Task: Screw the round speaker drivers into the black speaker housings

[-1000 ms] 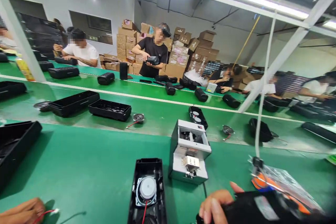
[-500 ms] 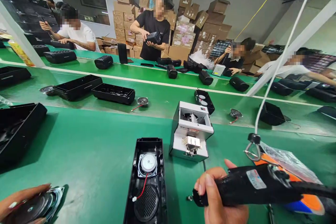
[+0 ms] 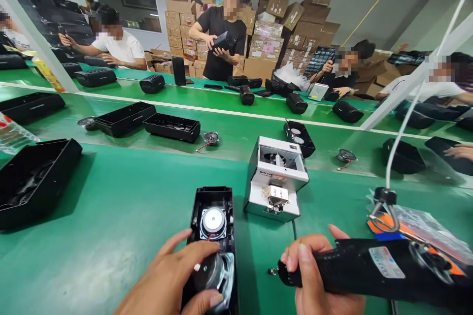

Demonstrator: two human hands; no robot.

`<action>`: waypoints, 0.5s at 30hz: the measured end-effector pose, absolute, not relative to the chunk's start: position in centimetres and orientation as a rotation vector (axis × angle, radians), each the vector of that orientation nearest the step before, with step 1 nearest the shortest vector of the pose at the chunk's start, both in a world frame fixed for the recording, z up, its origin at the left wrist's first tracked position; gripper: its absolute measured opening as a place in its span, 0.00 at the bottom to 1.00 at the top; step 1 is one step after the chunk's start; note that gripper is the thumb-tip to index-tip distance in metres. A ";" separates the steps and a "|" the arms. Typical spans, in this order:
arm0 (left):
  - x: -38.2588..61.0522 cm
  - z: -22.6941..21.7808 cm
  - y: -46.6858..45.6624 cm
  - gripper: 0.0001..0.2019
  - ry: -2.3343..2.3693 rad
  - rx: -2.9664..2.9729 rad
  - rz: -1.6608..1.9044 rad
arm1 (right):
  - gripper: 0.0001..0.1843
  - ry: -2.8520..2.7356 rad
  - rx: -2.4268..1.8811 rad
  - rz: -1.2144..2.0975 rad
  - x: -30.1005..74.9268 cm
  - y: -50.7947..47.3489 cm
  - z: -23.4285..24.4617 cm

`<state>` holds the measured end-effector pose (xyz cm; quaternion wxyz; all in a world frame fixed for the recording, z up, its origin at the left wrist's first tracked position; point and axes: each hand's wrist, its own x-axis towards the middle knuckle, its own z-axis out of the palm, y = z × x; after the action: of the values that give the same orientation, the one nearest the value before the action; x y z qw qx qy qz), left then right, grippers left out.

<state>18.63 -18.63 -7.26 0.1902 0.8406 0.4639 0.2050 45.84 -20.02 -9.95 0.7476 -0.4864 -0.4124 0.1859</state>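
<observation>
My left hand grips a loose round speaker driver by its edges, tilted over the lower half of a black speaker housing. Another driver, with a silver back, sits in the housing's upper half; the lower grille is hidden by my hand. My right hand is wrapped round a black electric screwdriver, held level with its bit pointing left, just right of the housing. Behind them stands a white screw feeder.
A hanging cable with a metal loop is beside the screwdriver. An open black housing lies at left. Across the green conveyor are more housings and loose drivers. Several people work at the far bench, before stacked cartons.
My left hand has carried the loose driver from the lower left to over the housing's lower half. My right hand still holds the screwdriver. The view has shifted slightly.
</observation>
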 end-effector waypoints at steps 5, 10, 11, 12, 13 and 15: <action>18.7 -7.7 -17.4 0.37 1.194 2.536 0.372 | 0.28 -0.892 -1.050 0.437 45.8 -19.8 -9.6; 19.3 -8.5 -17.3 0.36 1.220 2.490 0.226 | 0.29 -0.861 -1.056 0.465 45.4 -19.7 -8.7; 19.4 -8.5 -17.2 0.36 1.213 2.493 0.220 | 0.29 -0.842 -1.068 0.473 45.2 -19.7 -8.4; 19.4 -8.6 -17.2 0.37 1.201 2.503 0.228 | 0.29 -0.816 -1.081 0.483 44.9 -19.8 -8.1; 19.4 -8.6 -17.1 0.37 1.199 2.511 0.251 | 0.30 -0.787 -1.097 0.495 44.6 -19.8 -7.8; 19.5 -8.6 -17.1 0.36 1.196 2.530 0.307 | 0.30 -0.741 -1.123 0.509 44.0 -19.9 -7.3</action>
<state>19.47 -17.08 -8.61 0.1625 0.8868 0.4191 0.1075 44.04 -19.87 -7.29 0.7525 -0.5142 -0.3393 0.2329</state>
